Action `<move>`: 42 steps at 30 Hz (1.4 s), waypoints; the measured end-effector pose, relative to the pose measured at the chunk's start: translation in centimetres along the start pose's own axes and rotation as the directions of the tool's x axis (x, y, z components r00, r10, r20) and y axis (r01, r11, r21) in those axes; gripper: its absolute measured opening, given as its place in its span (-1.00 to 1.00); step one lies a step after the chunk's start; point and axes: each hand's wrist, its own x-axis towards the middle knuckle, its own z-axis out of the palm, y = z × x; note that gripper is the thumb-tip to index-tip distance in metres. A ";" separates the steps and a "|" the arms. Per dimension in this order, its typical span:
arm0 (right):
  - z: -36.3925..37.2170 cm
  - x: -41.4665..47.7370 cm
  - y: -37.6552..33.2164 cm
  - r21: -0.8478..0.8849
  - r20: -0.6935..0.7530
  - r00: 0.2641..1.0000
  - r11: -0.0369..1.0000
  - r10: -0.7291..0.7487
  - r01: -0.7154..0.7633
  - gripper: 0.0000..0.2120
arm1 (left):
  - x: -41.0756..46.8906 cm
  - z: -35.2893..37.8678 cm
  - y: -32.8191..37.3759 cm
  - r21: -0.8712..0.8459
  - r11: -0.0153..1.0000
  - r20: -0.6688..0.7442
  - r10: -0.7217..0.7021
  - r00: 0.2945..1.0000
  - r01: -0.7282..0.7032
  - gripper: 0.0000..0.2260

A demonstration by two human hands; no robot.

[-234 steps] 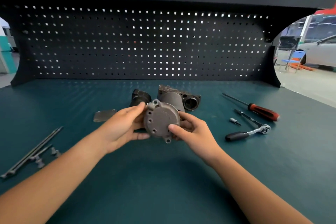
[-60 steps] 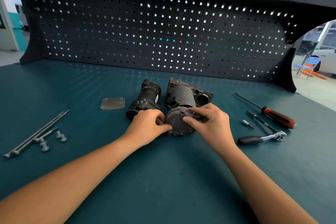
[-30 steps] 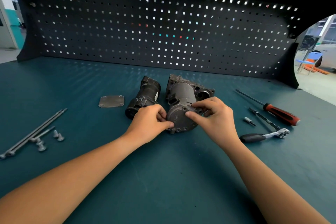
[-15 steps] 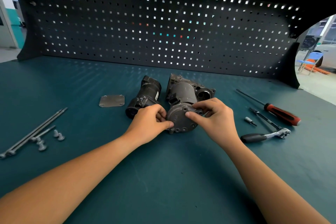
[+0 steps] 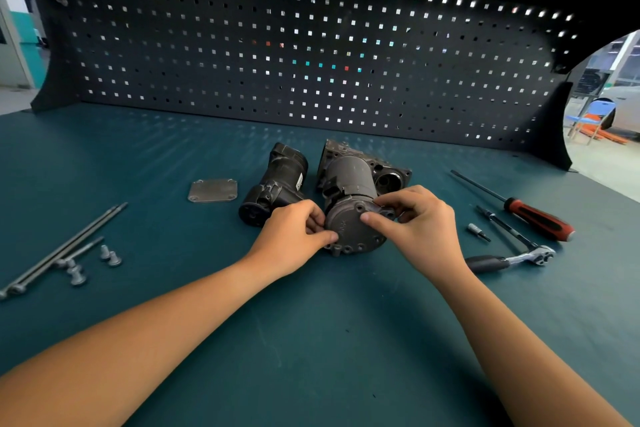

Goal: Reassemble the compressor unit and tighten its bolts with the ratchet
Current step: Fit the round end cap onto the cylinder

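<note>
1. At the middle of the worktop (image 5: 311,340), the compressor body (image 5: 349,173) lies on its side with its grey cylinder pointing toward you. The round end cover (image 5: 349,232) sits against its near end.
2. Your left hand (image 5: 291,239) is clamped on the cover's left rim, fingers curled at the edge and thumb tip laid on the face.
3. Your right hand (image 5: 419,225) grips the cover's upper right rim, thumb stretched across the face and fingers curled over the top edge.
4. Your fingers hide the joint, so I cannot tell whether the cover sits flush on the body.
5. Just left of the body, a black housing (image 5: 277,187) lies on its side, its near end close behind your left knuckles.
6. Further left, a flat grey plate (image 5: 213,190) with corner holes lies apart from the housing.
7. Near the left edge, the long bolts (image 5: 65,246) lie side by side, with the short bolts (image 5: 110,256) scattered just beside them.
8. To your right, the ratchet (image 5: 509,258) lies with its black grip nearest your right wrist. An extension bar (image 5: 502,225) runs back from its head.
9. A small bit (image 5: 477,231) lies between the bar and your right hand. A red-and-black screwdriver (image 5: 533,222) lies beyond the bar.
10. Behind everything stands the dark pegboard (image 5: 311,45).
</note>
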 end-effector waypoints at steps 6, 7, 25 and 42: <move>0.2 -0.1 0.0 0.022 -0.004 1.000 0.999 -0.027 0.027 -0.82 | 0.0 0.0 -0.1 0.003 1.000 -0.002 0.004 1.000 -0.004 -0.74; 0.3 -0.1 0.0 0.024 -0.002 1.000 0.999 -0.027 0.027 -0.81 | 0.0 -0.1 -0.1 0.000 1.000 -0.003 0.002 1.000 -0.002 -0.74; 0.2 0.1 -0.3 0.066 0.030 0.999 0.998 0.020 -0.022 -0.82 | 0.1 -0.2 -0.3 -0.010 0.999 0.023 -0.036 0.999 0.037 -0.76; -1.1 2.3 0.0 0.151 0.275 0.955 0.976 0.111 -0.157 -0.77 | 0.3 -0.5 -0.2 0.036 0.998 0.052 -0.058 0.997 0.057 -0.78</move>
